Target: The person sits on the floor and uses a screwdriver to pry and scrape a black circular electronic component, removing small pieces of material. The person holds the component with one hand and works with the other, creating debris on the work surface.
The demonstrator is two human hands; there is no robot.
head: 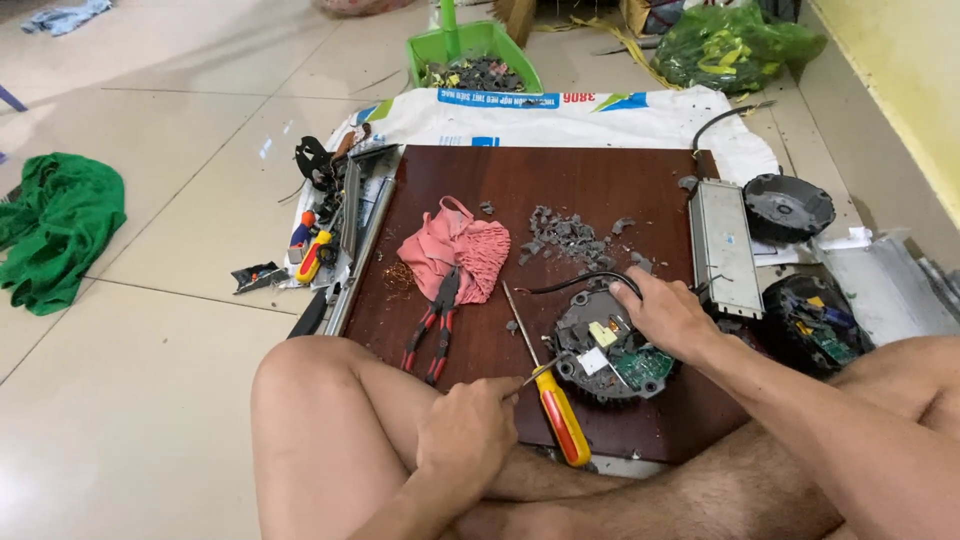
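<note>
In the head view, a person is sitting cross-legged on a tiled floor with a dark wooden board lying in front of the legs. The right hand is pressing down, fingers spread, on the rim of a round dark electronic module that is resting near the board's front edge, its green circuit board and pale components facing up and a black cable curving out of its far side. The left hand is closing its fingers around a thin metal tool whose tip is touching the module's near edge. The module is looking stiff, fairly heavy for its size and fragile on its open face, so the ribbed outer rim seems the safest place to grip. Just beside it, a yellow-and-red screwdriver is lying on the board, with red-handled pliers partly on a pink cloth and grey broken fragments scattered farther back. Beyond the board, a green dustpan is holding dark debris, and a green plastic bag is sitting by the wall, its contents unclear.
</note>
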